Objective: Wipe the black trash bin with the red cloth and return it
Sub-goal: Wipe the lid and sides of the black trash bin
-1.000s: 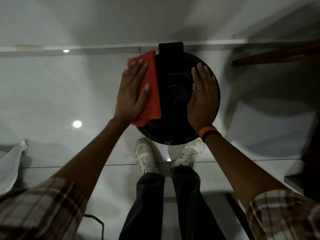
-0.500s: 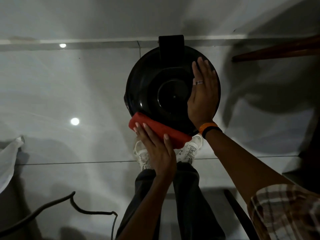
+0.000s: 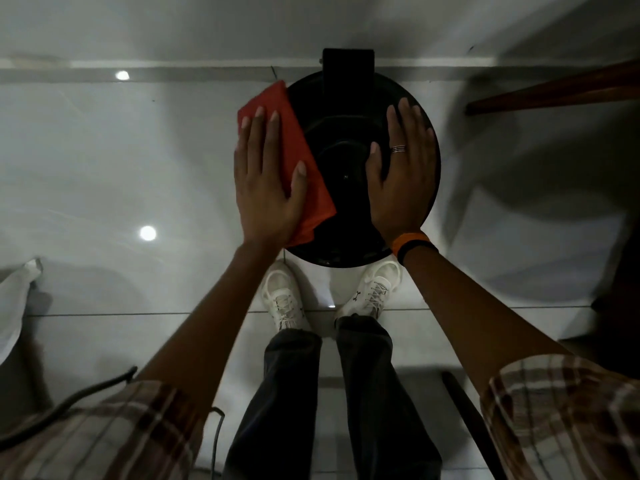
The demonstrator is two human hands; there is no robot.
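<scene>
The black trash bin (image 3: 346, 188) is seen from straight above: a round, glossy black lid with raised concentric rings and a small dot at its centre, and a black rectangular hinge block at its far edge. It stands upright on the pale tiled floor (image 3: 104, 168), close to the wall's base. The red cloth (image 3: 294, 147) is a folded, flat oblong lying tilted over the lid's left rim, its far corner past the fingertips of the left hand (image 3: 266, 181), its near end drooping below the palm. The left fingers (image 3: 258, 133) press flat on the cloth. The right hand (image 3: 401, 178) lies flat on the lid's right half, its fingers (image 3: 401, 126) spread toward the far rim.
</scene>
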